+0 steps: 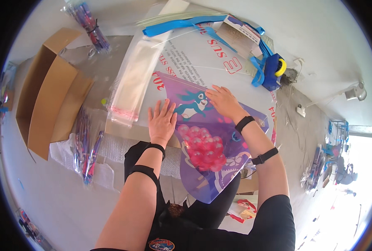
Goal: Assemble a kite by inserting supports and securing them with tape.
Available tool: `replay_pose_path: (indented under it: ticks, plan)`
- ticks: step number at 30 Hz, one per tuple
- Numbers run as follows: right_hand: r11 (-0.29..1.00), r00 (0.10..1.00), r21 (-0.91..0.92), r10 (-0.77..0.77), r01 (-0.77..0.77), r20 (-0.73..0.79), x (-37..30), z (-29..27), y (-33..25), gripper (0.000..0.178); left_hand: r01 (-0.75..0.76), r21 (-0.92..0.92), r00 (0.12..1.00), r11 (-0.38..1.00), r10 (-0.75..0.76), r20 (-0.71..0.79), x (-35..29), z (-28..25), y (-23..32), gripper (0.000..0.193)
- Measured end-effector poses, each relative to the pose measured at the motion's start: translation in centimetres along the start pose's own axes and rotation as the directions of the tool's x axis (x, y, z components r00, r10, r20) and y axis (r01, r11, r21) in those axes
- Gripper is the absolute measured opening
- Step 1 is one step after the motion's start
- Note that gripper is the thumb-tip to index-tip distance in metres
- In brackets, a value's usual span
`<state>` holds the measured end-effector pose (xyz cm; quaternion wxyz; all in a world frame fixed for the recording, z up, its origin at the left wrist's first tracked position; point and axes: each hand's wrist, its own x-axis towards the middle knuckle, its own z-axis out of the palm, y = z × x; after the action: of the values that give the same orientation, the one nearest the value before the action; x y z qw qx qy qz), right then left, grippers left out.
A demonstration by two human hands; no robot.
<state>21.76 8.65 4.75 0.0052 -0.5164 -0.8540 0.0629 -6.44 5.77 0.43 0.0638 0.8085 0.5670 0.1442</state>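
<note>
A thin purple sheet (173, 90), printed with a blue-and-white cartoon animal and a cluster of pink balls, lies across the table (182, 54) and hangs over its near edge toward my lap. My left hand (161, 124) rests flat at the sheet's left edge, fingers spread. Farther to the right, my right hand (225, 102) lies palm down on the sheet's far edge, its fingers stretched out and pointing left. Neither hand grips anything. Dark bands circle both wrists and forearms.
Clear plastic sleeves (133, 79) lie stacked at the table's left. Along the far side are blue strips (182, 26), an open small box (241, 33) and a blue tape dispenser (272, 73). A cardboard box (54, 94) and wrapped bundles (85, 146) stand left of the table.
</note>
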Motion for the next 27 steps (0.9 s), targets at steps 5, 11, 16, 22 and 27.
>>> replay_pose_path:
  ticks: [5,11,16,22,27]
  plan:
    - [1.0,1.0,-0.02,-0.021,0.021,-0.002,0.9,0.1,-0.7,0.034,0.006,-0.026,1.0,1.0,-0.006,0.004,-0.1,-0.1,-0.3,0.038]
    - [0.998,0.997,0.011,-0.058,0.059,-0.054,4.5,0.6,-2.2,0.035,0.002,-0.036,1.0,0.999,-0.003,-0.015,-0.1,0.1,-0.3,0.037]
    - [0.996,0.991,0.013,-0.091,0.093,-0.096,9.5,1.5,-4.0,0.035,-0.002,-0.05,0.999,0.999,0.001,-0.033,-0.1,0.0,-0.3,0.037]
    - [0.987,0.967,0.019,-0.153,0.16,-0.204,15.1,2.2,-7.0,0.033,-0.014,-0.058,0.999,0.998,0.012,-0.031,0.1,-0.2,-0.4,0.036]
    - [0.981,0.908,0.13,-0.081,0.147,-0.412,15.6,3.1,-6.2,0.032,-0.001,-0.064,0.999,0.998,0.004,0.042,0.3,0.7,0.5,0.038]
